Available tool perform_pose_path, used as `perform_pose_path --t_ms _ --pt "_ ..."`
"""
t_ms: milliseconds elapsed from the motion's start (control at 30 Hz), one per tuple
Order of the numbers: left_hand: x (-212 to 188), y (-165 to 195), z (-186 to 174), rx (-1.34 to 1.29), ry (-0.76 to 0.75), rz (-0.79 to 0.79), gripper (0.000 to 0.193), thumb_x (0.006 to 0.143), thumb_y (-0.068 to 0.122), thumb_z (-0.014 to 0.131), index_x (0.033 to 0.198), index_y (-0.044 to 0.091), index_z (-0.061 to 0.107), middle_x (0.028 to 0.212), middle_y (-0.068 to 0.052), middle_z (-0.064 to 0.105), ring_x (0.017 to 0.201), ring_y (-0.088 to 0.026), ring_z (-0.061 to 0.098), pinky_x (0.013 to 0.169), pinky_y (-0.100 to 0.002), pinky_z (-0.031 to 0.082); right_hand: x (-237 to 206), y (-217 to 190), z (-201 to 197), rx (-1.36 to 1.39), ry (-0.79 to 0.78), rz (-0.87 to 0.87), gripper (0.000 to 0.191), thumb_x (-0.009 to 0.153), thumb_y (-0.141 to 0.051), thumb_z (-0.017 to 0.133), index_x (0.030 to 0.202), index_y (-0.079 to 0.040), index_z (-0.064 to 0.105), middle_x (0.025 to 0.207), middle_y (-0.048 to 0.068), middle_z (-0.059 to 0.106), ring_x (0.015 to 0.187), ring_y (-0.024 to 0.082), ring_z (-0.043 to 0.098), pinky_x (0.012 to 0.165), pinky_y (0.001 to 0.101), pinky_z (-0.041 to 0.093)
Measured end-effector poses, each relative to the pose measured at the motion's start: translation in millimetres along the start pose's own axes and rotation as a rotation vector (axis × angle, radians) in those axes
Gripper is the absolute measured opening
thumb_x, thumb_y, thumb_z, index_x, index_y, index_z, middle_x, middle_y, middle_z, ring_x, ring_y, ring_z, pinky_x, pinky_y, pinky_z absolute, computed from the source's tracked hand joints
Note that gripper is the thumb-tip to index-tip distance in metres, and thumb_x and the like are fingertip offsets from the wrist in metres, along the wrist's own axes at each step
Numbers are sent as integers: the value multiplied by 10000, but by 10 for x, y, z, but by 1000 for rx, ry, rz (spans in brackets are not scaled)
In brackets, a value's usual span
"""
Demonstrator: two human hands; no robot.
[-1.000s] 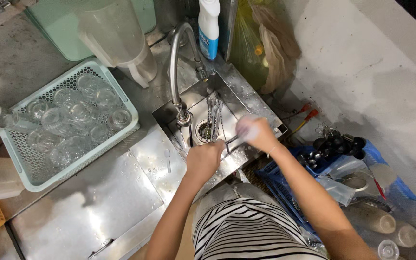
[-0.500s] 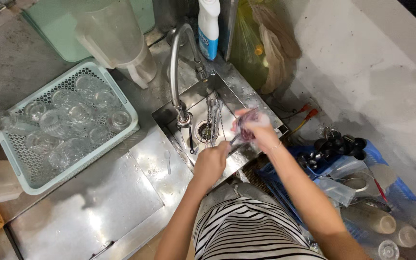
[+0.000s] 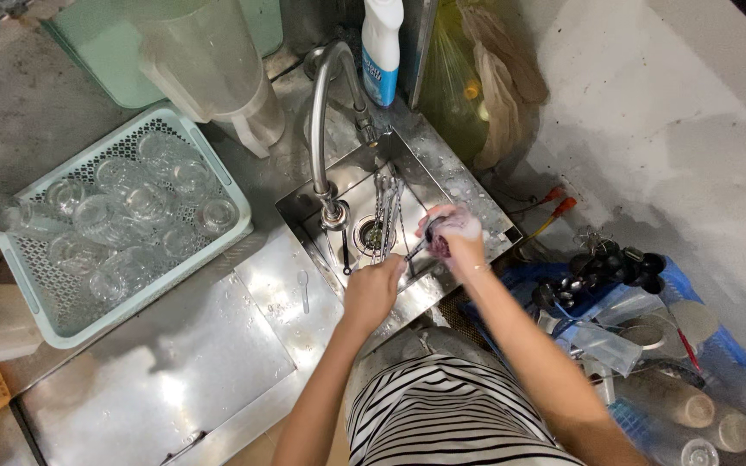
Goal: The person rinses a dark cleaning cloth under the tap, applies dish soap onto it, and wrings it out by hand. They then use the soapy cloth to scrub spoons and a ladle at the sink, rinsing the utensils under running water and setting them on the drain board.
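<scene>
Hands work over the small steel sink (image 3: 468, 194) — the left hand (image 3: 371, 293) is closed on the handle end of a thin metal utensil (image 3: 416, 250), the right hand (image 3: 458, 235) clamped round a soapy sponge (image 3: 455, 226) wrapped about its other end. Both sit at the sink's near edge, beside the drain (image 3: 373, 233) and below the curved tap (image 3: 325, 112). Scrubbing well here likely calls for a firm left grip, sponge strokes along the shaft, and keeping it over the basin — a wet, soapy handle could slip. More utensils stand by the drain; clean glasses fill the green basket (image 3: 28, 285) on the surface.
</scene>
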State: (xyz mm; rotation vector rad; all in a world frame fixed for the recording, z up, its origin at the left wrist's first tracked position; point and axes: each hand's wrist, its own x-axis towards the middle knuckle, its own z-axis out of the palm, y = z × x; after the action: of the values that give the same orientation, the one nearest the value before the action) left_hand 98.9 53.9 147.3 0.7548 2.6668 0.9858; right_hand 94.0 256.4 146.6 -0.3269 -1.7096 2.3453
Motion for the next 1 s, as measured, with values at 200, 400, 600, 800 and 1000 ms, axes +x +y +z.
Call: perform_pose_path --t_ms 200,400,600,800,1000 --pt "185 -294 638 -767 51 -209 360 967 73 526 1291 129 674 652 -60 598 571 -144 548 535 -329 461 -251 481 234 541 188 387 236 886 74 566 1118 34 584 966 199 722 960 346 758 872 441 614" --pt "240 -615 1145 -1128 -20 -434 207 1041 86 510 1056 31 709 664 25 554 549 -77 491 509 -255 400 -411 918 -43 278 143 351 356 855 141 568 1197 52 619 1130 170 714 1057 275 717 901 366 582" --pt "627 -1180 1365 -832 -24 -525 201 889 55 526 906 20 723 757 -51 701 647 -163 623 596 -315 465 -696 1085 -277 435 307 576 436 876 101 544 1299 -4 553 1166 202 691 1031 353 707 827 477 620" --pt "779 -1192 1350 -126 -49 -341 185 873 52 614 1005 -26 717 956 -265 703 961 -458 662 847 -483 519 -934 697 -507 547 396 562 538 891 -24 532 1398 -182 447 1133 135 640 1036 398 712 757 569 617" --pt "993 -2 1340 -499 -26 256 295 872 50 543 1118 14 702 1107 -201 691 1080 -374 655 969 -430 504 -1212 946 -732 630 422 504 515 884 -79 524 1385 -184 468 1112 114 687 1013 420 706 710 557 613"
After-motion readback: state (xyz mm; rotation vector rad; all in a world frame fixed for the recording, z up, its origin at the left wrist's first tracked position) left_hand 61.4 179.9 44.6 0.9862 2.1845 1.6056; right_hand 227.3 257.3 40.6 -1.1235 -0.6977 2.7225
